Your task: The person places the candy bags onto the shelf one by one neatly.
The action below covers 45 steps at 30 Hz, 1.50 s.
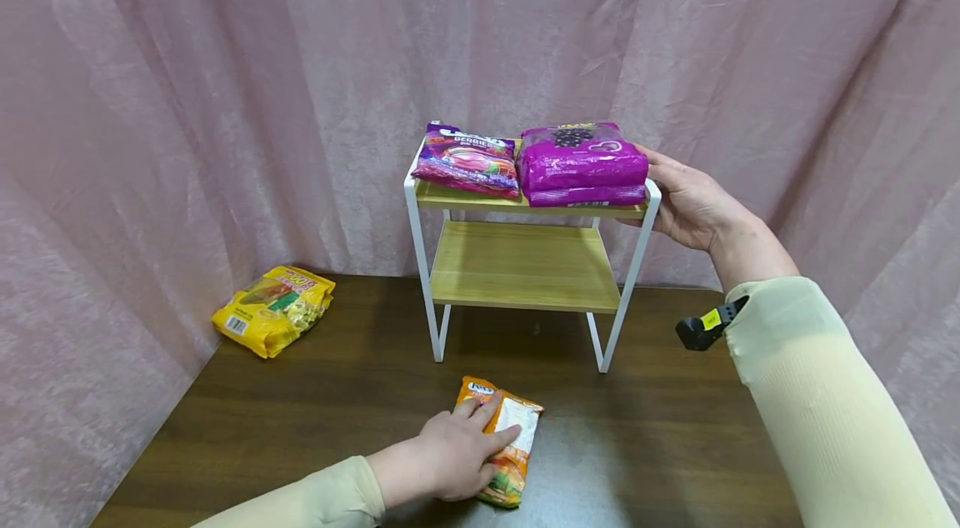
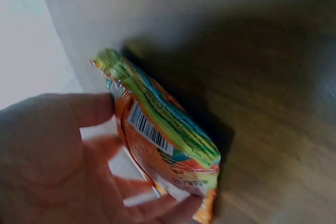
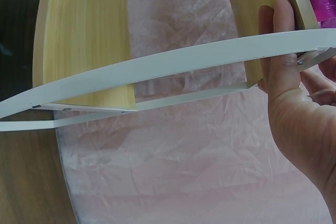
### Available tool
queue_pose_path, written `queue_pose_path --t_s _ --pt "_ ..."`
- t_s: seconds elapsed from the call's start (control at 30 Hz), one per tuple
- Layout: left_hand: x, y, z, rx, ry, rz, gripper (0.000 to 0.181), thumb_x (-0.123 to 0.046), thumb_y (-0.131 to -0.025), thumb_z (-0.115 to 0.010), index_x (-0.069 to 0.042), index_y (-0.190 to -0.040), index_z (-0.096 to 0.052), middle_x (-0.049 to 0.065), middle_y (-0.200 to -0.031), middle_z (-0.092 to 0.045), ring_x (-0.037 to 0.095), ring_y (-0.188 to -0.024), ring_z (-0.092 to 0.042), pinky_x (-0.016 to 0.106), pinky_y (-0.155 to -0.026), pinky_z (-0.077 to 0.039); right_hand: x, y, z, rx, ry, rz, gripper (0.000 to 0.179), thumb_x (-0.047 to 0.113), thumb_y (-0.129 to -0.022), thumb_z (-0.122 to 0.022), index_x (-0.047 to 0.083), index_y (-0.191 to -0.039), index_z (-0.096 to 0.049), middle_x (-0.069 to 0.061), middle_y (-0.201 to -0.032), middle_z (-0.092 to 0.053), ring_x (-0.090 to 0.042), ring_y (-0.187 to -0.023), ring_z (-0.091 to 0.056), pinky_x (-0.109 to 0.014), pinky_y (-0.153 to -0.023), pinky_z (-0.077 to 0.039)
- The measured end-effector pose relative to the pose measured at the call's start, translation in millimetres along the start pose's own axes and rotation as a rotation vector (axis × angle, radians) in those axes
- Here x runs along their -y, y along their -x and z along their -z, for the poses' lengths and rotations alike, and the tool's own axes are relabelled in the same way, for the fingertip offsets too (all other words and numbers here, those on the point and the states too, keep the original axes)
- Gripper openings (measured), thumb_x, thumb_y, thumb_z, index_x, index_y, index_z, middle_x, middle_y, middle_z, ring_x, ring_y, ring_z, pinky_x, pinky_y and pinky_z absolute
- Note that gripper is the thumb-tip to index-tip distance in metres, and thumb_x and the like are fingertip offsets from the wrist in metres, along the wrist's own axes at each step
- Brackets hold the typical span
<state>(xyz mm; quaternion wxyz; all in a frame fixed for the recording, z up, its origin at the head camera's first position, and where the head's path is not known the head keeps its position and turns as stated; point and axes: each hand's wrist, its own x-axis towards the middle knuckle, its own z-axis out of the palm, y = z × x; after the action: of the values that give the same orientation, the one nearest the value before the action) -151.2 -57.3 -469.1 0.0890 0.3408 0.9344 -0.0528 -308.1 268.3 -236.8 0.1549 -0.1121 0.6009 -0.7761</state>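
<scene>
The left fingers [image 1: 504,436] hide part of the orange packet [image 1: 517,461].

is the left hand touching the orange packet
Touching: the head view shows the left hand with fingers across the orange packet, and the left wrist view shows its thumb against the packet's side.

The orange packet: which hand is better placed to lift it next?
Likely the left hand: it touches the orange packet, while the right hand is up at the shelf, beside the magenta bag.

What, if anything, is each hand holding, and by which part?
Right hand: the rack, by the right end of its top shelf. Left hand: spread over the orange bag; grip unclear.
</scene>
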Motion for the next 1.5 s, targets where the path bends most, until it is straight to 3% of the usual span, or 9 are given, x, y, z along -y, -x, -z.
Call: queue_pose_path --t_s 0.17,0.37,0.53,0.8,0.93,1.13,1.23,1.43,1.5 --pt "-11.0 -2.1 0.2 -0.006 -0.019 0.102 0.056 -0.059 -0.1 -0.051 -0.043 -0.154 -0.045 0.006 -0.163 -0.036 0.03 -0.138 -0.045 0.041 -0.09 -0.054 -1 0.4 0 -0.002 -0.009 0.001 0.063 0.023 -0.108 -0.053 0.027 -0.164 -0.025 -0.013 -0.126 -0.065 -0.02 -0.092 -0.074 -0.04 -0.086 -0.058" --pt "-15.0 -8.0 -1.9 -0.014 -0.057 0.144 0.058 -0.062 -0.101 -0.047 -0.044 -0.155 -0.042 0.007 -0.161 -0.04 0.03 -0.135 -0.046 0.041 -0.079 -0.056 -1 0.6 1 0.013 -0.017 0.009 0.062 0.023 -0.109 -0.052 0.027 -0.164 -0.025 -0.013 -0.126 -0.065 -0.02 -0.091 -0.074 -0.041 -0.087 -0.058" --pt "-13.7 -8.0 -6.5 -0.035 -0.049 0.137 0.059 -0.064 -0.101 -0.046 -0.045 -0.156 -0.041 0.008 -0.16 -0.04 0.03 -0.132 -0.047 0.042 -0.077 -0.054 -2 0.5 2 0.011 -0.016 0.006 0.062 0.023 -0.108 -0.053 0.027 -0.164 -0.026 -0.013 -0.126 -0.066 -0.02 -0.091 -0.074 -0.041 -0.086 -0.058" --pt "-8.1 -1.2 -13.0 -0.092 0.069 0.11 0.064 -0.066 -0.1 -0.045 -0.037 -0.156 -0.043 0.012 -0.161 -0.039 0.032 -0.134 -0.045 0.045 -0.084 -0.05 -4 -1.0 2 0.003 -0.028 0.0 0.062 0.022 -0.109 -0.052 0.026 -0.164 -0.025 -0.013 -0.124 -0.066 -0.02 -0.092 -0.074 -0.04 -0.087 -0.058" --pt "-14.8 6.8 -9.5 -0.092 0.025 0.096 0.068 -0.07 -0.098 -0.045 -0.037 -0.158 -0.041 0.011 -0.161 -0.038 0.037 -0.14 -0.043 0.048 -0.096 -0.05 -4 -2.0 2 0.015 -0.021 0.0 0.062 0.022 -0.109 -0.051 0.026 -0.165 -0.024 -0.012 -0.121 -0.069 -0.018 -0.089 -0.074 -0.041 -0.086 -0.058" --pt "-30.7 17.9 -6.8 -0.11 -0.078 0.058 0.074 -0.069 -0.093 -0.057 -0.041 -0.158 -0.037 0.008 -0.161 -0.039 0.04 -0.14 -0.044 0.053 -0.103 -0.049 -3 -1.8 3 0.022 -0.018 0.007 0.061 0.023 -0.109 -0.051 0.025 -0.164 -0.024 -0.012 -0.119 -0.071 -0.018 -0.087 -0.074 -0.041 -0.085 -0.059" --pt "-25.5 25.0 -6.0 -0.11 0.101 0.069 0.077 -0.065 -0.094 -0.058 -0.035 -0.161 -0.034 0.011 -0.164 -0.032 0.041 -0.143 -0.04 0.054 -0.104 -0.048 -4 -1.9 3 0.026 -0.023 0.007 0.061 0.023 -0.109 -0.051 0.025 -0.164 -0.024 -0.012 -0.12 -0.07 -0.018 -0.088 -0.074 -0.041 -0.086 -0.059" --pt "18.5 41.4 -3.0 -0.125 0.88 0.177 0.083 -0.048 -0.097 -0.063 -0.017 -0.164 -0.025 0.023 -0.168 -0.013 0.049 -0.149 -0.022 0.071 -0.11 -0.03 -2 -1.8 3 0.015 0.001 0.017 0.062 0.024 -0.109 -0.051 0.025 -0.165 -0.024 -0.011 -0.124 -0.067 -0.019 -0.091 -0.074 -0.041 -0.085 -0.059" --pt "31.1 46.5 -5.4 -0.135 1.026 0.207 0.084 -0.042 -0.097 -0.065 -0.014 -0.164 -0.023 0.028 -0.166 -0.012 0.051 -0.149 -0.019 0.074 -0.11 -0.026 -1 -1.8 3 0.022 -0.004 0.019 0.062 0.023 -0.109 -0.051 0.024 -0.165 -0.024 -0.012 -0.124 -0.067 -0.02 -0.091 -0.074 -0.041 -0.085 -0.059"
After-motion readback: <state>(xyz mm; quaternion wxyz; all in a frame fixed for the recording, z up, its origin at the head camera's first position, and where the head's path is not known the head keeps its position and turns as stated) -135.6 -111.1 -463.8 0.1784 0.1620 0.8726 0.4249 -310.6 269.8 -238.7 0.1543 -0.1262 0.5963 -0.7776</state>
